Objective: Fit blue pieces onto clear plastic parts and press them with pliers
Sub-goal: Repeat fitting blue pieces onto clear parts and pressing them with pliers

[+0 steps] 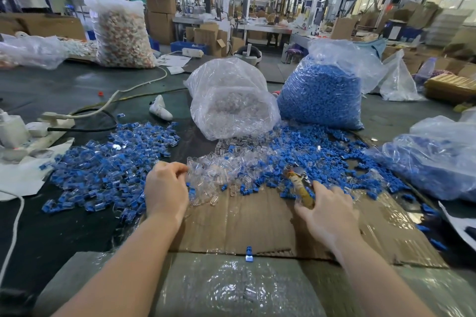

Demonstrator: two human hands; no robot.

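Note:
Loose clear plastic parts (pixel 219 170) lie heaped in the middle of the table. My left hand (pixel 166 190) reaches into their left edge with curled fingers; what it pinches is hidden. Loose blue pieces (pixel 322 154) spread to the right. My right hand (pixel 327 211) grips the tape-wrapped handles of the pliers (pixel 301 185), whose jaws point away from me into the blue pieces. A pile of fitted blue-and-clear parts (pixel 110 162) sits at the left. One blue piece (pixel 248 253) lies alone on the cardboard's near edge.
A flattened cardboard sheet (pixel 257 224) lies under my hands. Behind stand a clear bag of clear parts (pixel 231 100) and a bag of blue pieces (pixel 322 95). Another bag (pixel 438 157) is at right. A power strip with cables (pixel 56 121) is at left.

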